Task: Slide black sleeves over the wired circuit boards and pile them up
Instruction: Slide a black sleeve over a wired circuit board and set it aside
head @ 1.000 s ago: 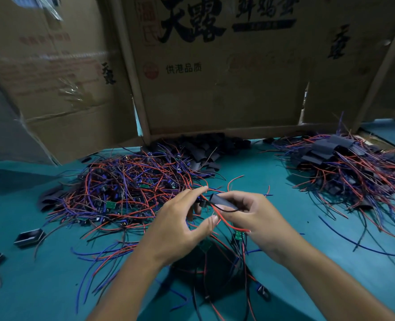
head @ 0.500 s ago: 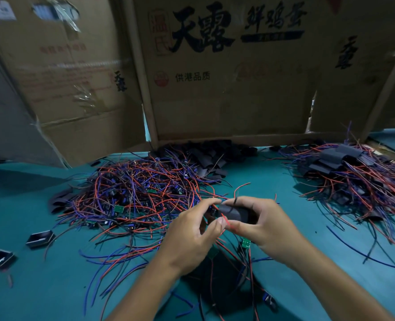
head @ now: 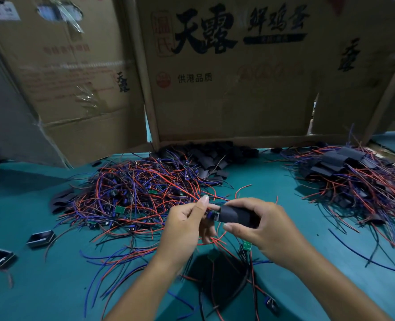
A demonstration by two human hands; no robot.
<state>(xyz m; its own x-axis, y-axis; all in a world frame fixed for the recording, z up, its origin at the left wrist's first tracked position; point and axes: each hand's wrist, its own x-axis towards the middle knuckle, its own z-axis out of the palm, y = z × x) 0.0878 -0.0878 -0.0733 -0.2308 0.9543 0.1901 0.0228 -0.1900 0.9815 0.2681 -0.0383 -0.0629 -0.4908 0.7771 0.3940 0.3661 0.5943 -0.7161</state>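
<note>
The right hand (head: 263, 230) is gripping a black sleeve (head: 237, 216), fingers curled over its top and thumb pressing from beneath, while the left hand (head: 187, 225) is pinching the wired circuit board (head: 212, 215) at the sleeve's open mouth, thumb and forefinger closed on it. Only a short end of the board is showing outside the sleeve, so the sleeving step appears to be well along, the board being fed into the tube above the near middle of the teal table (head: 30, 286). Red and blue wires are trailing down from the two hands toward the near edge. What the next move seems to call for is a steady push along the sleeve's axis until the board is covered, then carrying the finished piece to the pile of sleeved boards (head: 353, 177) that is sitting near the far right corner. Behind the hands, toward the far middle of the surface, the heap of unsleeved boards (head: 134, 195) is lying in a tangle of wire, with loose empty sleeves (head: 205, 158) lying just beyond it against the cardboard box (head: 238, 89). Two small open black housings (head: 40, 238) are resting near the left edge.
</note>
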